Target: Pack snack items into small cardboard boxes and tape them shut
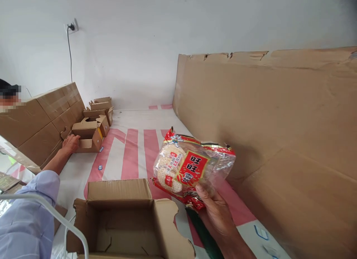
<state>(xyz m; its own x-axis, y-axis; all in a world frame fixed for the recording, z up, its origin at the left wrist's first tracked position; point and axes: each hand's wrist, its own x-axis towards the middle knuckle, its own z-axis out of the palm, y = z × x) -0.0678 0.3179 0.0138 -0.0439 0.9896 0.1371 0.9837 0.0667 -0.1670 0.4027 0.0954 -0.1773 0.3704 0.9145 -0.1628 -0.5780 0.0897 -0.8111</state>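
Note:
My right hand (219,210) grips a clear and red bag of rice crackers (192,166) by its lower edge, thumb on top. The bag is tilted above the table, to the right of an open cardboard box (125,229) with raised flaps and nothing seen inside. Far to the left, my left hand (71,143), at the end of a pale blue sleeve, is closed on the near left edge of a small open cardboard box (88,136). Some of its fingers are hidden. Below the bag, a long dark green object (203,233) shows partly behind my right wrist.
More small boxes (100,104) stand in a row beside a tall cardboard panel (52,114). A large cardboard sheet (267,140) walls the right side. A curved white tube (55,212) crosses the lower left. Another person's head (9,95) shows at the far left edge.

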